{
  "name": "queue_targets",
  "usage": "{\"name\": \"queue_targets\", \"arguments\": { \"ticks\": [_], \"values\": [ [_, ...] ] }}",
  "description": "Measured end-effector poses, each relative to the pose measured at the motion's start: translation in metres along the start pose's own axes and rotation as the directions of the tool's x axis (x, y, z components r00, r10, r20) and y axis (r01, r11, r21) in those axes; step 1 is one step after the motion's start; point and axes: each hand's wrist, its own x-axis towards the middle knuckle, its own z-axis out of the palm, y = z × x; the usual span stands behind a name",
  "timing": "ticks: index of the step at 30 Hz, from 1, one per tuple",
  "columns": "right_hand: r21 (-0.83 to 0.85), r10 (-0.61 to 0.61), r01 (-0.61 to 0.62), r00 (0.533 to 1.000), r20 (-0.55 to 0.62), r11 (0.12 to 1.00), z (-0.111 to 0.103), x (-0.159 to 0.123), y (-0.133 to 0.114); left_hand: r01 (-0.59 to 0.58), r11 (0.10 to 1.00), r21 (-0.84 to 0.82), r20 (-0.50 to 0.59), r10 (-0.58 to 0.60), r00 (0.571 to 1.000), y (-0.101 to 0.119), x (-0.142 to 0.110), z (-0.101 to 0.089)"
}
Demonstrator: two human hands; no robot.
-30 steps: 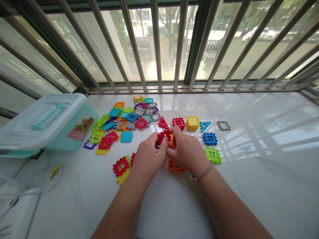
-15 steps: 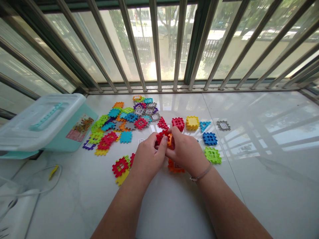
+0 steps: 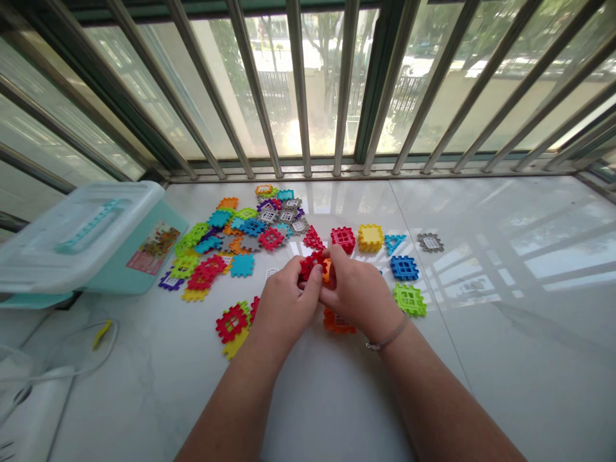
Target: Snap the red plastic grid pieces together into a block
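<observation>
Near the middle of the head view, my left hand [image 3: 294,296] is closed on a red building block piece [image 3: 312,263] with notched edges. My right hand [image 3: 359,289] meets it from the other side, its fingers pinching an orange building block piece [image 3: 327,271] that touches the red one. Fingers hide much of both pieces. Below the right hand lies an orange window piece [image 3: 339,321], partly covered. Just beyond the hands are a red triangle piece [image 3: 314,238], a red window stack [image 3: 342,239] and a yellow square stack [image 3: 370,237].
A mixed pile of notched pieces [image 3: 235,234] spreads to the left, beside a lidded teal box [image 3: 139,250]. Red and yellow pieces [image 3: 232,324] lie by my left forearm. Blue [image 3: 404,267], green [image 3: 410,299] and grey [image 3: 430,242] pieces sit at right. Metal bars [image 3: 301,96] line the back.
The hands stay in nearly the same place with the red and orange pieces between them. The red piece appears slightly shifted in the fingers; the pieces on the floor are unmoved.
</observation>
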Motion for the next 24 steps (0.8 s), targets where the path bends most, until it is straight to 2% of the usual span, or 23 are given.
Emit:
{"name": "queue_targets", "arguments": {
  "ticks": [24],
  "values": [
    [-0.006, 0.005, -0.005, 1.0, -0.027, 1.0, 0.0012, 0.0003, -0.0001, -0.002, 1.0, -0.001, -0.006, 0.002, 1.0, -0.0009, 0.0005, 0.0012]
  ]
}}
